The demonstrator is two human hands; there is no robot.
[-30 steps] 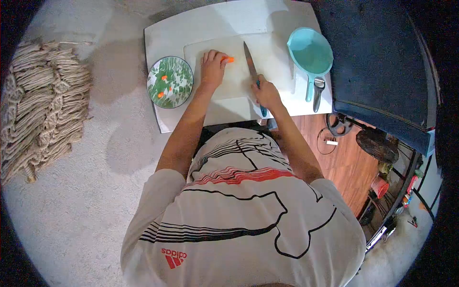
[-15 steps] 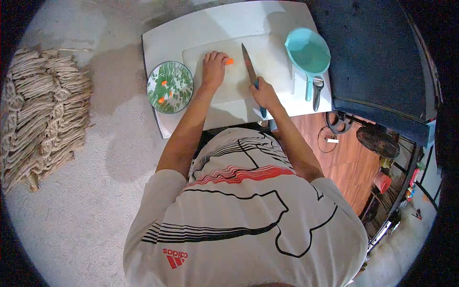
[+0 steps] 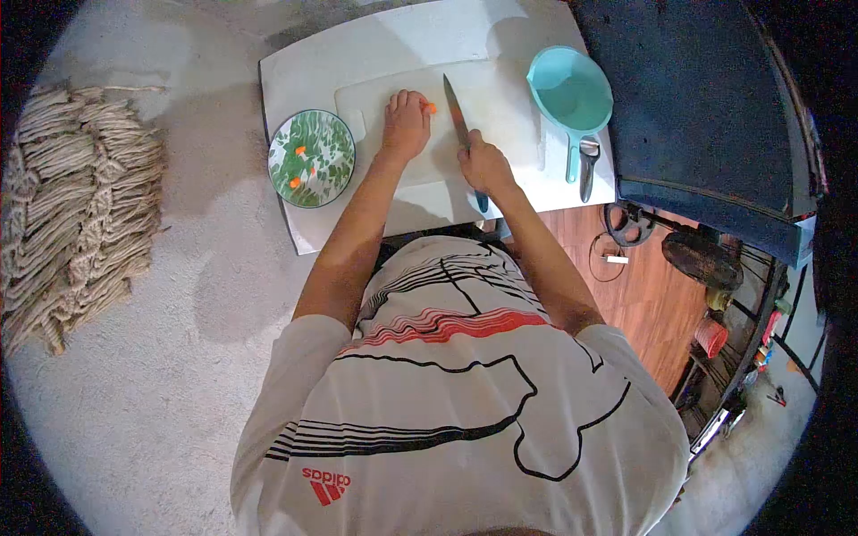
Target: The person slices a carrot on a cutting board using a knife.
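Observation:
On the white cutting board (image 3: 375,170), my left hand (image 3: 407,123) closes its fingers over an orange piece of carrot (image 3: 431,108), whose end shows beyond the fingertips. My right hand (image 3: 485,164) grips a kitchen knife (image 3: 456,109) by its blue handle. The blade points away from me, just right of the carrot and apart from it. A green-and-white patterned plate (image 3: 332,147) with a few small carrot pieces (image 3: 295,182) stands left of the board.
At the table's right are a turquoise strainer-like bowl with a handle (image 3: 572,89) and a black-handled peeler (image 3: 587,170). A dark appliance (image 3: 688,107) borders the table on the right. A knotted rope hanging (image 3: 85,214) is at far left.
The carrot piece has turned under my left fingers, and less of it shows. My right hand and the knife have shifted slightly left. The whole view has moved a little.

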